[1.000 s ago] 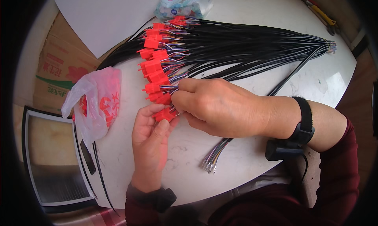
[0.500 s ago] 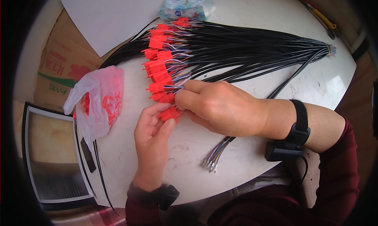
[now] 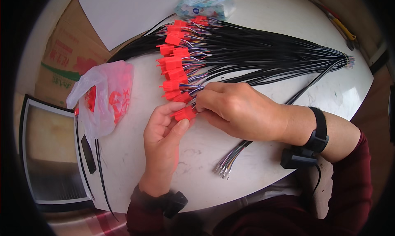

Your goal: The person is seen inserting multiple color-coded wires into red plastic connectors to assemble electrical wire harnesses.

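Observation:
Between the thumb and fingers of my left hand (image 3: 162,139) is a red plastic connector housing (image 3: 184,113). My right hand (image 3: 242,110) is pinched at the housing's right side, on thin wires that mostly hide behind its fingers. Just beyond lies a row of red connectors (image 3: 175,74) joined to black cables (image 3: 263,44), which gather into a bundle at the far right. One cable runs under my right wrist, and its loose coloured wires with metal terminals (image 3: 224,169) fan out on the table below that hand.
A white and pink plastic bag (image 3: 103,98) with red pieces inside sits at the left. Behind the cables rests a pale blue soft pack (image 3: 204,4). A cardboard box (image 3: 61,55) and a framed panel (image 3: 55,153) stand left of the white table (image 3: 201,186). Yellow-handled tool (image 3: 345,29) at far right.
The whole scene has shifted slightly in view. Both hands keep their grip at the red connector housing, which shows a little more clearly between them now.

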Action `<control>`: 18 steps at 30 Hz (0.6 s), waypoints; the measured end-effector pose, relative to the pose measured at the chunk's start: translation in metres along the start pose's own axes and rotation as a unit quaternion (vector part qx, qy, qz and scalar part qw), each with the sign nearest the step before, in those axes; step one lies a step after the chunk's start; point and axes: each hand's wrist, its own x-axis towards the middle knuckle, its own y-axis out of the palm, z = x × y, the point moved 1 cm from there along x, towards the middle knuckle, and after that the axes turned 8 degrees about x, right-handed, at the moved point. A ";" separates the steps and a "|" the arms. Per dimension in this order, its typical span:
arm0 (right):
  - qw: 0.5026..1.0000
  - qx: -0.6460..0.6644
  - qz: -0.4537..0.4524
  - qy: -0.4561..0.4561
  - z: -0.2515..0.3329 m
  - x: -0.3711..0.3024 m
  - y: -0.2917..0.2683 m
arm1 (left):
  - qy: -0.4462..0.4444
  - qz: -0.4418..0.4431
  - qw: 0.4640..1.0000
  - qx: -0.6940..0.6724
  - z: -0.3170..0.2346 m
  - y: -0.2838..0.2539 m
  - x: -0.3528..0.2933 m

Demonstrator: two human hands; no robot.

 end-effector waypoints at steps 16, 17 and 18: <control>0.999 -0.031 0.011 -0.033 0.000 0.000 -0.001 | -0.004 -0.011 1.000 -0.017 -0.001 0.001 0.000; 0.998 -0.041 0.017 -0.035 0.000 0.000 -0.001 | 0.000 -0.004 1.000 -0.010 -0.001 0.000 0.000; 0.998 -0.042 0.017 -0.034 0.000 0.000 -0.001 | 0.004 0.003 1.000 -0.003 -0.001 0.000 0.000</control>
